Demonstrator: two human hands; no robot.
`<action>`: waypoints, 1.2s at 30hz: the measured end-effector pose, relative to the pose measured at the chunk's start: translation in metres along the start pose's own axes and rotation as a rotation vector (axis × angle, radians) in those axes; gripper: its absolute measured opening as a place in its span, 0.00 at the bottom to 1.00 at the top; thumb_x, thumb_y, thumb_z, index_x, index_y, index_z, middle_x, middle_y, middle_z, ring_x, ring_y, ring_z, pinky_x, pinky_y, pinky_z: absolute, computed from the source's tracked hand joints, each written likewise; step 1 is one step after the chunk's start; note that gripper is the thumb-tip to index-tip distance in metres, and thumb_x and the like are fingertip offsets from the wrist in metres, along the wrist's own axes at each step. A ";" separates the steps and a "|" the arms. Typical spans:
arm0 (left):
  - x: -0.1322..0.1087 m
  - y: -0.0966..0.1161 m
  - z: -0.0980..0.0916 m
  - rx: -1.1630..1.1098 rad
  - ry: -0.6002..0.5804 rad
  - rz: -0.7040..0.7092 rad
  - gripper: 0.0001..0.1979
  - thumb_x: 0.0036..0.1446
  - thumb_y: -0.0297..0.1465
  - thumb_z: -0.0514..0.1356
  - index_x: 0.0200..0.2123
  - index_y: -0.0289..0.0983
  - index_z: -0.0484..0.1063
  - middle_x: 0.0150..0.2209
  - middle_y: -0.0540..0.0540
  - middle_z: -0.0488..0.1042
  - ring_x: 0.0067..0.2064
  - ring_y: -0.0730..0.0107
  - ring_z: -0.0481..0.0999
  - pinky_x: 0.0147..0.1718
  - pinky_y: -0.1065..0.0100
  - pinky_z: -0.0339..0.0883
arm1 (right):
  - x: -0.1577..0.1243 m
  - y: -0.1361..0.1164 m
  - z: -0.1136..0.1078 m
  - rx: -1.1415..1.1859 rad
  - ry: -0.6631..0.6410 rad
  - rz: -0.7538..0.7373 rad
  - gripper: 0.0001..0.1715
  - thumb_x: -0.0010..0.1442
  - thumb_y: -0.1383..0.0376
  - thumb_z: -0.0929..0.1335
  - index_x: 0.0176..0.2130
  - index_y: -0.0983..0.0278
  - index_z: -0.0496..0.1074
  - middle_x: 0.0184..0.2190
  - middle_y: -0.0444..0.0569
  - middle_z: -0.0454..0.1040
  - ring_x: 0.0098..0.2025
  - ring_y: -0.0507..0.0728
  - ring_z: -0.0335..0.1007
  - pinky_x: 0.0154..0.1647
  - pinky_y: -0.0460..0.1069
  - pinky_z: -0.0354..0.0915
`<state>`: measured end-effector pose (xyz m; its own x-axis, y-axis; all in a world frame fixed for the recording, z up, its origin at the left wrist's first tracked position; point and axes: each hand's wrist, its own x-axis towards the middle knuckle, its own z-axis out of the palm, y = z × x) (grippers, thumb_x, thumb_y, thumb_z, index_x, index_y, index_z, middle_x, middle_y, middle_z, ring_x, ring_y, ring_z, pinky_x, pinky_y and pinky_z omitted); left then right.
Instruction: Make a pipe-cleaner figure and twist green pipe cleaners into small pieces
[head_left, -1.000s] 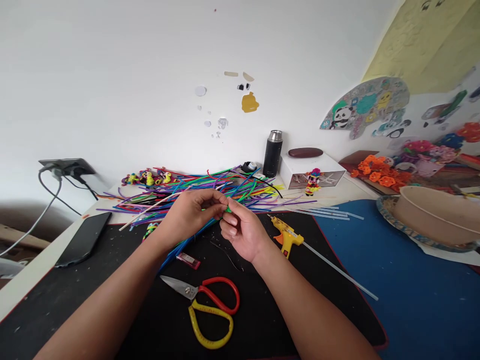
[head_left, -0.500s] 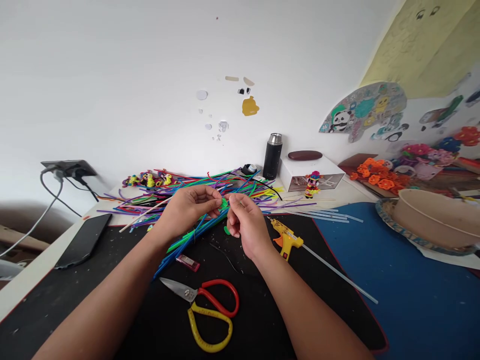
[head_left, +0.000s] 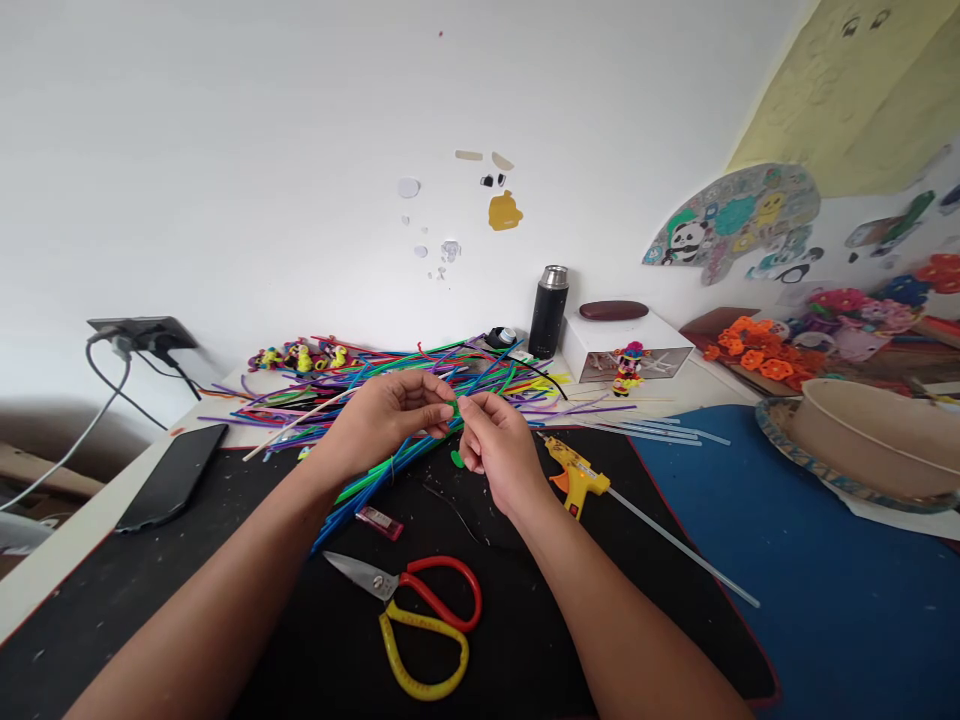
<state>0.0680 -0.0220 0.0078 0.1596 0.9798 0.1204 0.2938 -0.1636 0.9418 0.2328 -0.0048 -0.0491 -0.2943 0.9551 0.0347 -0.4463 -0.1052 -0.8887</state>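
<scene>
Above the black mat, my left hand [head_left: 397, 415] pinches a small green piece [head_left: 454, 408], mostly hidden by the fingertips. My right hand [head_left: 496, 440] meets it from the other side, thumb and forefinger pressed together at the same green piece. Behind and below the hands lies a heap of coloured pipe cleaners [head_left: 375, 480]. Another green bit [head_left: 457, 459] rests on the mat just under my right hand. Nearer to me are scissors [head_left: 427, 620] with one red and one yellow handle. A yellow glue gun [head_left: 581, 478] with a long clear stick lies right of my right hand.
A phone [head_left: 171, 478] lies at the left edge. A dark red lighter [head_left: 380, 522] sits above the scissors. At the back stand a black flask [head_left: 549, 312], a white box [head_left: 630, 335] and a small figure [head_left: 628, 370]. A large bowl [head_left: 877, 440] is at the right.
The fingertips of both hands have come closer together, covering more of the green piece. The whole view has shifted slightly.
</scene>
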 end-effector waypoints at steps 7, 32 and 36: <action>-0.003 -0.002 -0.006 0.011 -0.028 0.014 0.17 0.53 0.38 0.73 0.45 0.38 0.81 0.36 0.45 0.83 0.35 0.63 0.83 0.36 0.64 0.80 | -0.002 -0.001 0.001 -0.019 -0.013 0.007 0.21 0.59 0.50 0.76 0.31 0.61 0.69 0.15 0.33 0.57 0.13 0.47 0.56 0.15 0.44 0.45; -0.005 0.002 0.001 0.517 0.089 0.159 0.08 0.63 0.37 0.65 0.37 0.40 0.82 0.26 0.52 0.82 0.29 0.66 0.81 0.30 0.70 0.69 | -0.001 0.001 0.001 0.061 -0.027 0.039 0.23 0.59 0.50 0.76 0.29 0.60 0.65 0.14 0.33 0.58 0.13 0.47 0.55 0.14 0.43 0.42; -0.005 0.001 0.003 0.509 0.094 0.175 0.08 0.62 0.37 0.65 0.35 0.40 0.81 0.25 0.52 0.81 0.27 0.67 0.80 0.30 0.70 0.70 | -0.001 0.002 0.001 0.069 -0.028 0.047 0.24 0.58 0.49 0.76 0.29 0.60 0.65 0.14 0.32 0.58 0.13 0.47 0.54 0.15 0.43 0.42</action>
<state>0.0701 -0.0271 0.0075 0.1692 0.9352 0.3112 0.6930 -0.3374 0.6371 0.2310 -0.0063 -0.0500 -0.3392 0.9407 0.0070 -0.4880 -0.1696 -0.8562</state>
